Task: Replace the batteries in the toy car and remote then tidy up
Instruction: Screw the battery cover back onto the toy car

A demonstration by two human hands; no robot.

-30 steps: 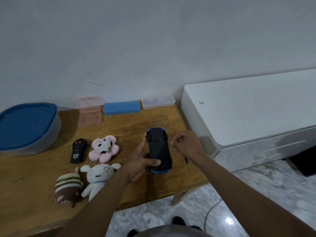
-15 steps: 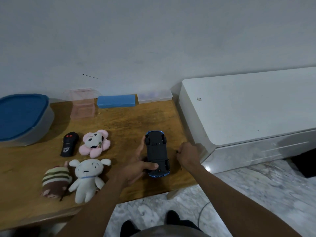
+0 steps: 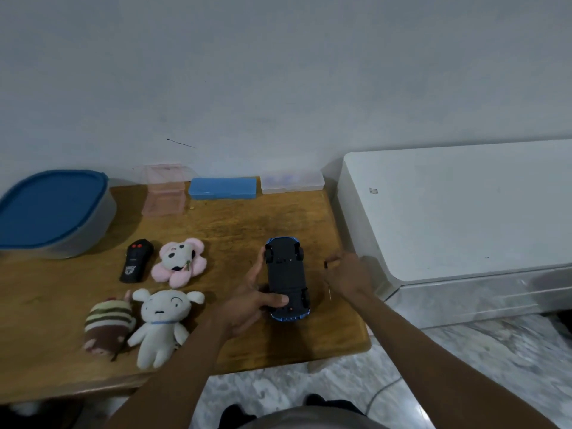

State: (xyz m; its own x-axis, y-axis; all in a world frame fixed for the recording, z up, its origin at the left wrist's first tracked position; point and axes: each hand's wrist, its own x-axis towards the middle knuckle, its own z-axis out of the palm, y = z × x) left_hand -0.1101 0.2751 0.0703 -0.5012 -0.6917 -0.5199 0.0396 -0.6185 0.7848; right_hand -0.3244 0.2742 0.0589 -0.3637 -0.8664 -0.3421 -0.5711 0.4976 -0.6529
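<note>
While left hand [image 3: 247,308] grips upturned toy car [image 3: 286,281], right hand [image 3: 349,277] pinches screwdriver [image 3: 328,274]

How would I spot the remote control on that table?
Start at the big blue-lidded tub on the wooden table's left end. Just right of it, beside the pink flower plush, lies the remote: the only flat black thing there, with two red buttons.

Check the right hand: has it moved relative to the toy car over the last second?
Yes. The right hand dropped from beside the toy car's underside to the table at its right, where it now grips a thin screwdriver.
</note>
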